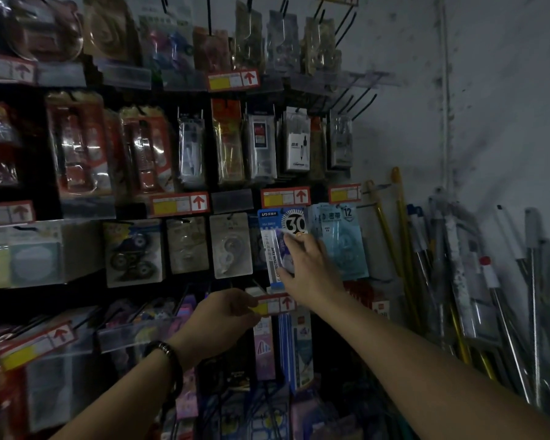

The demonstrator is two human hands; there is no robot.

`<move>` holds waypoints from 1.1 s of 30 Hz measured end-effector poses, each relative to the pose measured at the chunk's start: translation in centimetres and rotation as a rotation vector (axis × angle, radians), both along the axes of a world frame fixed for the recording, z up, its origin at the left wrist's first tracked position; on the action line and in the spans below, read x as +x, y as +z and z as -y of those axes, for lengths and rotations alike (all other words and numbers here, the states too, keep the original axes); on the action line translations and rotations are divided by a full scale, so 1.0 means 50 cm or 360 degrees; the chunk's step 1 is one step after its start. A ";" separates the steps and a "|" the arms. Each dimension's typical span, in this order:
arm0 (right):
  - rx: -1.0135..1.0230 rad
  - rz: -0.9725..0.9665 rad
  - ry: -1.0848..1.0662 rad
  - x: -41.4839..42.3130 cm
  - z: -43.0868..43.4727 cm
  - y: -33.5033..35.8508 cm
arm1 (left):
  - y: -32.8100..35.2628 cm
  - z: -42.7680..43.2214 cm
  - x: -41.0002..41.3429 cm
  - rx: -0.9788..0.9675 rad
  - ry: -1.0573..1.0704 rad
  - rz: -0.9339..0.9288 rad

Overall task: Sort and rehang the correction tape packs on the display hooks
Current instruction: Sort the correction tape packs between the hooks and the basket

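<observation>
A blue-and-white correction tape pack (pixel 275 230) marked "30" hangs in the third row of the display. My right hand (pixel 308 271) grips its lower right side, thumb at the bottom edge and fingers on the front. Right beside it hang light blue packs (pixel 343 246) marked "12". More tape packs (pixel 231 244) hang to the left in the same row. My left hand (pixel 226 315), with a dark bracelet on the wrist, pinches the red-and-yellow price label (pixel 275 304) on the hook end just below the pack.
Rows of black hooks (pixel 356 104) carry compasses and other stationery above. Notebooks and pink packs (pixel 264 347) hang below. Mop and broom handles (pixel 400 249) lean against the grey wall on the right. The scene is dim.
</observation>
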State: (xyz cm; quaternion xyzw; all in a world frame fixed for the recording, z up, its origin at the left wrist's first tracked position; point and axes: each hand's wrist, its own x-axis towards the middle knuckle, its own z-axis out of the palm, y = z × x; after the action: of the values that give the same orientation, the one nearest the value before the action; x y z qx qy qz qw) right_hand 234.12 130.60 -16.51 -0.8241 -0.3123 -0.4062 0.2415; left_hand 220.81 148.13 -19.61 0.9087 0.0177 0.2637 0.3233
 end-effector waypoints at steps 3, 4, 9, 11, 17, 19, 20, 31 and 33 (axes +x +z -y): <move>-0.0024 -0.0061 -0.0050 0.000 -0.011 0.007 | -0.007 -0.002 -0.004 0.0037 0.0021 -0.0020; -0.0032 -0.0091 -0.0064 0.000 -0.015 0.011 | -0.010 -0.002 -0.006 0.0051 0.0021 -0.0024; -0.0076 -0.0176 -0.0110 0.000 -0.043 0.015 | -0.041 -0.012 -0.038 0.0303 0.0055 -0.0063; -0.0078 -0.0182 -0.0146 -0.005 -0.047 0.010 | -0.064 -0.024 -0.058 0.0357 0.0066 -0.0132; 0.0100 -0.0006 0.0056 -0.110 -0.024 -0.089 | -0.194 -0.074 -0.154 0.0360 0.0086 -0.0245; 0.0157 0.0087 0.0263 -0.168 -0.020 -0.172 | -0.276 -0.090 -0.195 0.0378 0.0153 -0.0383; 0.0175 0.0091 0.0366 -0.196 -0.020 -0.219 | -0.321 -0.098 -0.217 0.0381 0.0178 -0.0438; -0.0213 -0.1251 0.0507 -0.396 -0.023 -0.842 | -0.836 -0.085 -0.462 0.0079 0.0144 -0.1114; -0.0327 -0.1508 0.0438 -0.420 -0.008 -0.956 | -0.910 -0.082 -0.489 0.0059 0.0151 -0.1182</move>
State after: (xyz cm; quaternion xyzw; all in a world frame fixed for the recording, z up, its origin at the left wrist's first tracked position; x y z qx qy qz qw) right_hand 213.11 131.00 -64.29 -0.8887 -0.3125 0.0811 0.3257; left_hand 196.38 152.22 -65.11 0.9462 0.1712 -0.0690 0.2658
